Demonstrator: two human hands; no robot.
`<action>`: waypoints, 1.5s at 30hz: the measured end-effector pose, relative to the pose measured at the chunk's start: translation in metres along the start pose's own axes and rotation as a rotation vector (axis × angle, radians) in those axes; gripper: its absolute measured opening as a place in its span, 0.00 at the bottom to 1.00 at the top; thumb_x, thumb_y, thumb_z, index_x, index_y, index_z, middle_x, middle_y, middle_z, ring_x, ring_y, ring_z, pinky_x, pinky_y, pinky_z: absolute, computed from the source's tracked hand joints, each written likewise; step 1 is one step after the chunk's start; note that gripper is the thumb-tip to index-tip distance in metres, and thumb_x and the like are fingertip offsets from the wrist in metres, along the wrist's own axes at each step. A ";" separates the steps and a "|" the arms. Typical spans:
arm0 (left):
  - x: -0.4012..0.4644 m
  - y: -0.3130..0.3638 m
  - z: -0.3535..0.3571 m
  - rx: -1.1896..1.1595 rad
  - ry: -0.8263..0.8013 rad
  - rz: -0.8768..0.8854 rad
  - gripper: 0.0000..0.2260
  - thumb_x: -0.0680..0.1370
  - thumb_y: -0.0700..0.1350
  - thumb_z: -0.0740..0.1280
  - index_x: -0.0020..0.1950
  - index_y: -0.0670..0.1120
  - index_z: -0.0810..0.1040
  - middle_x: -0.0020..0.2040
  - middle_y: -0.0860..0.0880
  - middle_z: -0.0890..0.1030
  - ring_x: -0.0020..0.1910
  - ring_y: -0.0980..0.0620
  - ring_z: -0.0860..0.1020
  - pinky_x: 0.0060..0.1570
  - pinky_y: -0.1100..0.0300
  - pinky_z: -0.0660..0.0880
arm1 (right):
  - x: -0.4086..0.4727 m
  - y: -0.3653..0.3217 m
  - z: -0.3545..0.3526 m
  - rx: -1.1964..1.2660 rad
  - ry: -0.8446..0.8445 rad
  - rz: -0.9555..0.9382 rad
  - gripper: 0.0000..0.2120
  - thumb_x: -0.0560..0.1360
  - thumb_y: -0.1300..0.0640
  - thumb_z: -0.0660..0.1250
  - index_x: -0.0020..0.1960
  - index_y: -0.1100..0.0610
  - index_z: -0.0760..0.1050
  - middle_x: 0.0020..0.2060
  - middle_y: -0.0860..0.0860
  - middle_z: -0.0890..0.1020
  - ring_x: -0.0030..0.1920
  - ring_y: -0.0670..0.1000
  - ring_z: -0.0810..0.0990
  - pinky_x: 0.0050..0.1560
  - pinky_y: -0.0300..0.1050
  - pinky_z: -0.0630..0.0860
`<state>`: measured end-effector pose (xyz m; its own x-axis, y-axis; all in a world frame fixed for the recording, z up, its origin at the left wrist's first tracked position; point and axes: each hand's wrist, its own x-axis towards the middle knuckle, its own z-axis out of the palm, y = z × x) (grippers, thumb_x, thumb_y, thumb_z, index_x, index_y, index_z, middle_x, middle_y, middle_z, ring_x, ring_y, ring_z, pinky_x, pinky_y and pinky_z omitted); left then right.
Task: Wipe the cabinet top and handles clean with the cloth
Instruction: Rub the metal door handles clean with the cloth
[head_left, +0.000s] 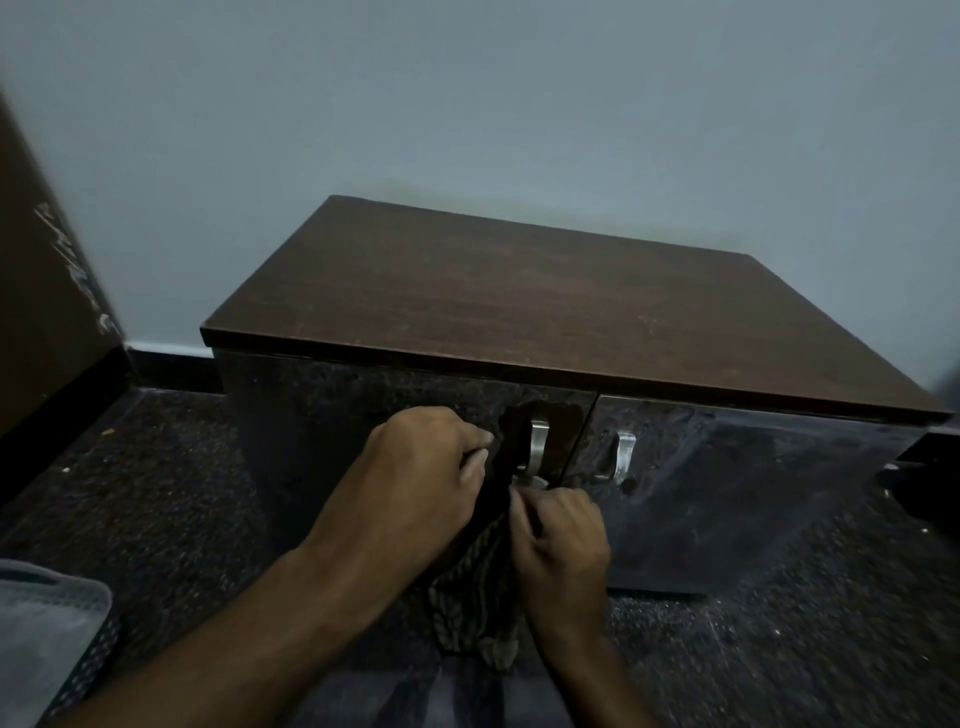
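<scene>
A low cabinet with a dark brown wooden top (519, 301) stands against the wall. Its two glossy dark doors each carry a metal handle. A dark patterned cloth (475, 587) runs up behind the left door's handle (539, 441) and hangs down in front of the door. My left hand (421, 467) pinches the cloth's upper part just left of that handle. My right hand (563, 540) grips the cloth just below the handle. The right door's handle (623, 454) is untouched.
A pale wall (467, 104) rises behind the cabinet. A dark brown panel (41, 291) stands at the far left. The floor (171, 493) is dark and speckled. A grey fabric piece (41, 634) lies at bottom left. A dark object (930, 467) sits at the right edge.
</scene>
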<state>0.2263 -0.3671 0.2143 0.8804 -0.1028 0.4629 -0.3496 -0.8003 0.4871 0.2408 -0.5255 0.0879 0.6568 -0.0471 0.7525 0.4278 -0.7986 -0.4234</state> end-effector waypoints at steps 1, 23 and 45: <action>0.001 -0.001 0.000 -0.002 0.004 0.000 0.09 0.74 0.45 0.71 0.53 0.50 0.85 0.47 0.55 0.84 0.48 0.58 0.81 0.49 0.66 0.75 | 0.000 -0.003 -0.007 0.117 0.037 0.106 0.03 0.78 0.62 0.71 0.45 0.57 0.82 0.39 0.48 0.80 0.42 0.46 0.78 0.44 0.43 0.74; 0.000 0.007 0.025 0.044 -0.198 0.089 0.22 0.77 0.48 0.66 0.71 0.52 0.71 0.63 0.58 0.74 0.60 0.60 0.69 0.61 0.63 0.70 | 0.042 -0.029 -0.041 0.477 0.012 0.465 0.12 0.76 0.67 0.70 0.53 0.53 0.84 0.49 0.44 0.83 0.52 0.39 0.81 0.52 0.30 0.76; 0.006 0.014 0.029 -0.074 -0.193 -0.001 0.17 0.75 0.40 0.63 0.63 0.50 0.78 0.52 0.55 0.77 0.50 0.60 0.72 0.51 0.67 0.69 | 0.026 -0.031 -0.030 0.425 -0.041 0.491 0.20 0.71 0.68 0.74 0.59 0.50 0.82 0.51 0.45 0.81 0.53 0.40 0.80 0.54 0.37 0.79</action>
<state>0.2367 -0.3960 0.2021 0.9233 -0.2193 0.3155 -0.3653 -0.7555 0.5439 0.2263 -0.5201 0.1353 0.8582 -0.3164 0.4043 0.2746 -0.3825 -0.8822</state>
